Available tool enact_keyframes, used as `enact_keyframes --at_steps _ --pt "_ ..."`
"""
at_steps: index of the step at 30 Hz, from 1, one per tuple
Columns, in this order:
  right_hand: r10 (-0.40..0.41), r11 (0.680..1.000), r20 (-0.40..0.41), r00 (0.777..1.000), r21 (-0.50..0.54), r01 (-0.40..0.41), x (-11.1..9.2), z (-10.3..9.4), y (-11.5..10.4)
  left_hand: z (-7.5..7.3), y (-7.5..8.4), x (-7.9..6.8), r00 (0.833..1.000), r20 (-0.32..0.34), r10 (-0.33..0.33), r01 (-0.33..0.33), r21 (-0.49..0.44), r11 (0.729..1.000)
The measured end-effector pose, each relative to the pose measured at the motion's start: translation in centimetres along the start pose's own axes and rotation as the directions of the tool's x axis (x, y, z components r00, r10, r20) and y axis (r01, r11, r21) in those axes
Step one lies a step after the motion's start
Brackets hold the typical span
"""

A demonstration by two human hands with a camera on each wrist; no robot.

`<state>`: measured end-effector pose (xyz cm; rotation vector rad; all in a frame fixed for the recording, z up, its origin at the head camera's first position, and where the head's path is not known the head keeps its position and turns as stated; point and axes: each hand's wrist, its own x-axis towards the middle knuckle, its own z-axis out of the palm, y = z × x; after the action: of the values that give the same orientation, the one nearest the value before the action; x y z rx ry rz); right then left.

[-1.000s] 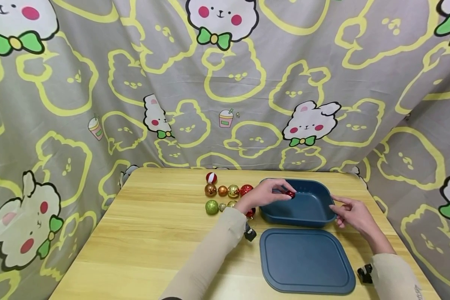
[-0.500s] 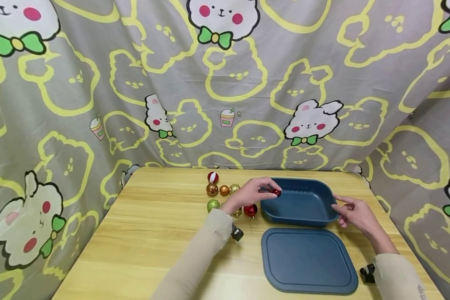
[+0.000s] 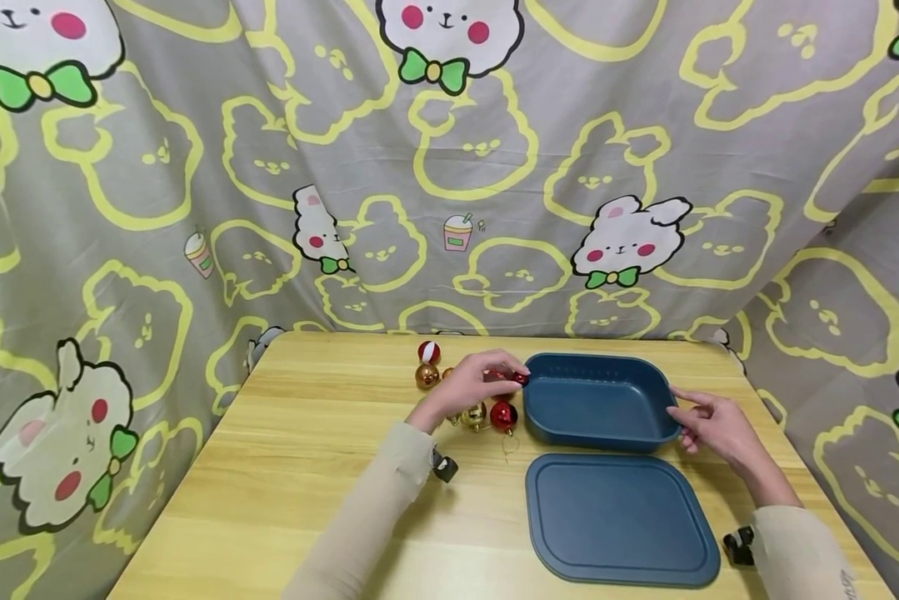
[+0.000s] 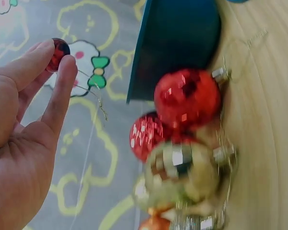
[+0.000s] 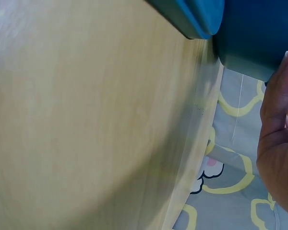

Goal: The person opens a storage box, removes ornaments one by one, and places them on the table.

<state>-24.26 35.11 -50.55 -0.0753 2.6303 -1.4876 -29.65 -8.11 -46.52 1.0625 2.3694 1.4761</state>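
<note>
My left hand point(image 3: 475, 390) pinches a small shiny red bauble point(image 4: 60, 53) between thumb and fingers, and its gold string loop hangs loose. In the head view that hand is just left of the blue container point(image 3: 539, 425), over the other baubles. At the container's right end, my right hand point(image 3: 719, 429) holds the edge with thumb and fingers. Below the left hand lie a larger red bauble point(image 4: 187, 98), a glittery red one point(image 4: 146, 136) and a gold one point(image 4: 182, 172). The left hand partly covers the group in the head view.
A blue lid point(image 3: 621, 518) lies flat in front of the container. Farther left are a red-and-white bauble point(image 3: 429, 352) and a copper one point(image 3: 427, 376). The wooden table point(image 3: 284, 450) stretches left, and a patterned curtain point(image 3: 389, 150) hangs behind.
My left hand has carried the small red bauble leftward, from above the container's inside to its left edge by the other baubles. The right hand stays at the container's right end.
</note>
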Motion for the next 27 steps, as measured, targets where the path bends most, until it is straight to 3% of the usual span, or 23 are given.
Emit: enact_keyframes --at_steps 7,16,27 --pt "0.001 1.000 0.000 1.000 0.020 -0.001 0.1 -0.1 0.1 -2.4 -1.0 -2.3 0.998 -0.067 -0.002 0.005 0.048 0.999" --pt "0.015 1.000 0.004 1.000 0.009 -0.015 0.0 0.0 0.2 -4.6 -2.2 -5.2 0.991 -0.132 -0.014 0.019 0.035 0.999" --pt "0.013 1.000 -0.003 1.000 0.001 -0.013 0.0 0.0 0.0 -6.3 -3.6 -9.1 0.975 -0.194 -0.110 0.119 0.035 0.992"
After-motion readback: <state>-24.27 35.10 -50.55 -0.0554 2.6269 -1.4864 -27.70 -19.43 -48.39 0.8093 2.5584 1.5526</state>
